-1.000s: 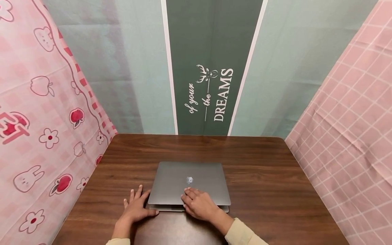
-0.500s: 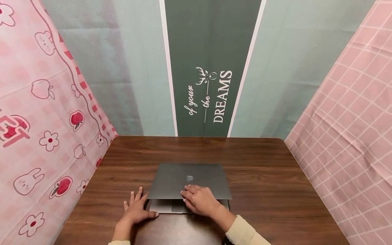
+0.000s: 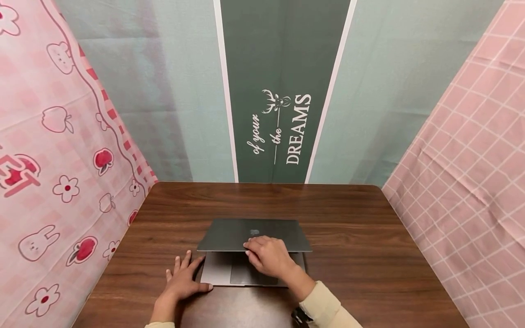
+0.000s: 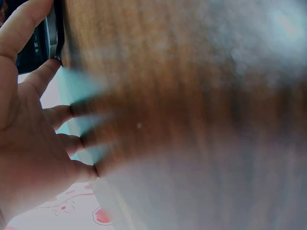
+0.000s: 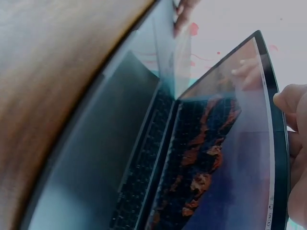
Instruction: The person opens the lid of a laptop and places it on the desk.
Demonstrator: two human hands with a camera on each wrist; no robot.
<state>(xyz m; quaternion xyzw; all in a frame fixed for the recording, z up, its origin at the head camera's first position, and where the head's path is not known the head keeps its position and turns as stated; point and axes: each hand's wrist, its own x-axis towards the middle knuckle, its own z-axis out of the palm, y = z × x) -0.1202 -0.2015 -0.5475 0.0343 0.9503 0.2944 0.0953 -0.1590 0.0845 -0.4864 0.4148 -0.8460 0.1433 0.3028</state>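
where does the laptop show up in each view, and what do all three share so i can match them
Head: the laptop is low in the middle, lid partly raised.
Left wrist: just part of it, in the upper left corner.
Right wrist: large, partly open, filling much of the picture.
Shared landmark: the brown wooden table.

The laptop lid (image 3: 227, 238) is dark grey, the table (image 3: 361, 255) wood-grained brown, the right sleeve (image 3: 323, 304) cream.
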